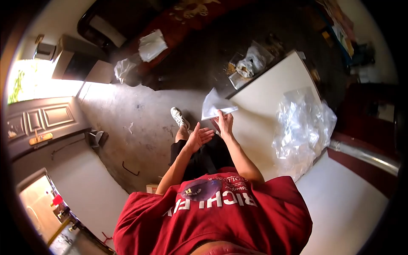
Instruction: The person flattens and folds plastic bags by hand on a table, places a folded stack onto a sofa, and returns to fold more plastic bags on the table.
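Observation:
My right hand (224, 122) is closed on a folded translucent plastic bag (216, 104), pinching its lower edge between thumb and fingers. The bag stands up from the hand as a pointed, whitish sheet. Just to the left, my left hand (199, 137) is open, its fingers stretched out and the palm turned up, apart from the bag. On the pale tabletop (259, 110) to the right lies a large crumpled heap of clear plastic bags (302, 129).
Near the table's far corner sits a crumpled bag of litter (254, 59). White plastic packets (153, 45) rest on a dark red surface at the far left. A panelled door (46, 117) stands at left. My shoe (179, 117) is on the concrete floor.

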Demonstrator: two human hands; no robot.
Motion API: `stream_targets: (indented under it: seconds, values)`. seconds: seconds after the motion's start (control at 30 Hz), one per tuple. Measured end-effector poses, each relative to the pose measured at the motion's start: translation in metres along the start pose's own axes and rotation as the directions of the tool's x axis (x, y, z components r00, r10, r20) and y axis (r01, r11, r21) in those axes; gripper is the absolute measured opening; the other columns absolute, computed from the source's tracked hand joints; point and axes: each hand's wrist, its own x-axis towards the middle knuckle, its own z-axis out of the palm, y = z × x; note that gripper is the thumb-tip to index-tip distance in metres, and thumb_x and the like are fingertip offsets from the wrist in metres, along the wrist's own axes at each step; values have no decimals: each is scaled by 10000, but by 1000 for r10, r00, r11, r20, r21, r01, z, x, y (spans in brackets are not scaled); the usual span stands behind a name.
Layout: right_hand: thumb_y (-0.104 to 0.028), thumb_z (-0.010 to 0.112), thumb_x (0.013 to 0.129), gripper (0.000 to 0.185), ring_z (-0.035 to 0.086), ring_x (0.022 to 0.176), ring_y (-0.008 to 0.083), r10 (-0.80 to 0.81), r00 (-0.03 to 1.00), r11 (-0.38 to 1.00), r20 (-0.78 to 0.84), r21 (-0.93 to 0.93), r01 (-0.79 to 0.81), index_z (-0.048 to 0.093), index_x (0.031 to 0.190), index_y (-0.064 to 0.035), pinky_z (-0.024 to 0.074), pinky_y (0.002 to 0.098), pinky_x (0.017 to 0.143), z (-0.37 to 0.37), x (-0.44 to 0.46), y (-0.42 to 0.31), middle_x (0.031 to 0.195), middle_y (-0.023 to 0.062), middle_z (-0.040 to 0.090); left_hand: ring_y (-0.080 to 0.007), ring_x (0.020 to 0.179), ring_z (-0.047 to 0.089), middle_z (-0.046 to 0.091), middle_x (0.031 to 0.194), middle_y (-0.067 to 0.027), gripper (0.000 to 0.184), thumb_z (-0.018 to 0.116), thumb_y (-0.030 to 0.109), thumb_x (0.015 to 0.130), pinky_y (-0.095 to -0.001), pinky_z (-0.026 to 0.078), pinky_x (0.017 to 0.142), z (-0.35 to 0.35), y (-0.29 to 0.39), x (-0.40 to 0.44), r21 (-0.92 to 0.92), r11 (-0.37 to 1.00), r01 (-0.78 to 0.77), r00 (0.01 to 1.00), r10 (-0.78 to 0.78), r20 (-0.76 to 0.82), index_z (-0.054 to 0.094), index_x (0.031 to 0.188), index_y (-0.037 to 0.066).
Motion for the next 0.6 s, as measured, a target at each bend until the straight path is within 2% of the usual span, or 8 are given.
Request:
stream_targets:
  seconds: [0.13,0.2,0.23,0.27,0.37,0.43,0.47,0.6]
  values:
    - [-288,574,774,398,583,731,250,-186,962,852,200,-455,259,557,855,101,447,362,632,58,-3,0,778,183,592,-310,1104,462,449,1218,-187,791,327,635,814,-408,355,956,-14,55,2,-240,967,-82,969,133,207,315,1258,-20]
    - [-236,608,772,335,578,718,193,-200,932,746,304,-570,345,561,912,65,441,316,627,78,15,20,794,110,608,-300,1108,460,438,1233,-177,789,320,651,805,-408,361,948,-16,90,-10,-436,896,-79,964,180,195,308,1285,25]
    - [-236,610,767,333,573,718,209,-271,897,642,349,-629,439,566,897,68,439,338,635,95,12,18,780,134,609,-295,1106,464,431,1250,-151,756,326,651,803,-404,358,951,-18,107,-15,-402,887,-229,921,331,205,330,1285,69]
    - [-237,612,760,331,571,715,220,-292,867,568,404,-656,497,565,881,67,436,350,635,108,14,21,780,165,602,-284,1100,471,434,1257,-128,713,332,631,815,-404,365,945,-21,125,-21,-440,865,-241,934,330,138,353,1274,86]
    - [-237,602,761,312,569,696,219,-277,840,531,467,-654,539,563,820,67,433,352,622,162,-10,-8,751,168,596,-274,1098,474,454,1241,-119,601,384,519,855,-409,376,935,-63,164,-13,-475,808,-349,892,442,97,382,1248,64]
    - [-242,587,765,309,565,687,219,-202,842,542,500,-659,522,552,779,64,430,357,611,188,-6,-13,741,167,592,-265,1071,495,501,1187,-123,475,428,381,874,-408,393,917,-79,195,-17,-445,824,-350,909,414,52,425,1205,40]
    - [-242,587,765,309,565,687,219,-198,839,535,507,-661,526,552,779,64,430,357,611,193,5,-6,741,167,592,-269,1032,521,543,1128,-126,404,448,290,871,-403,396,912,-86,206,-18,-483,802,-352,927,371,-59,455,1162,11]
    - [-250,581,768,315,565,741,272,6,868,551,497,-726,412,530,779,61,431,378,631,219,34,2,772,193,574,-268,992,544,566,1083,-131,379,420,259,879,-385,399,906,-140,242,18,-454,784,-423,906,384,-180,464,1131,-20]
